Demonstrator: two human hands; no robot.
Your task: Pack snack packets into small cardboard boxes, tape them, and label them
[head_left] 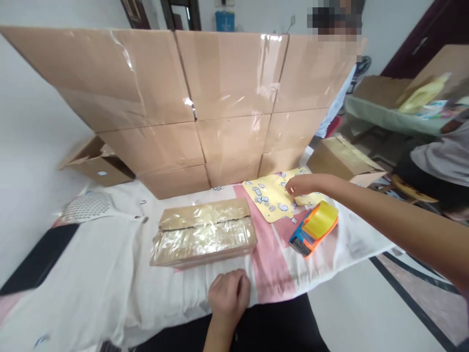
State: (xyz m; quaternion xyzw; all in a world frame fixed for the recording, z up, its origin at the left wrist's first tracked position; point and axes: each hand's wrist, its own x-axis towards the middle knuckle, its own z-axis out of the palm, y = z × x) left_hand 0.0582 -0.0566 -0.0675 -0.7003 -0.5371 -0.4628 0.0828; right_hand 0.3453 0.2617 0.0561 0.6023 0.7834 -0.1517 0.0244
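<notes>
My left hand (229, 293) rests on the cloth at the near table edge, fingers curled into a loose fist with nothing seen in it. It lies just in front of a flat cardboard package (203, 232) wrapped in clear tape. My right hand (301, 185) reaches out over a yellow sheet (273, 198) dotted with small blue-and-white stickers, fingertips pinched together at the sheet; what they hold is too small to make out. An orange tape dispenser (313, 228) with a yellow roll lies under my right forearm.
A wall of taped cardboard boxes (205, 102) stands behind the table. An open box (95, 164) lies at the left, another box (342, 159) at the right. A white and pink cloth (110, 274) covers the table. Another person stands behind the boxes, and someone else is partly visible at the right.
</notes>
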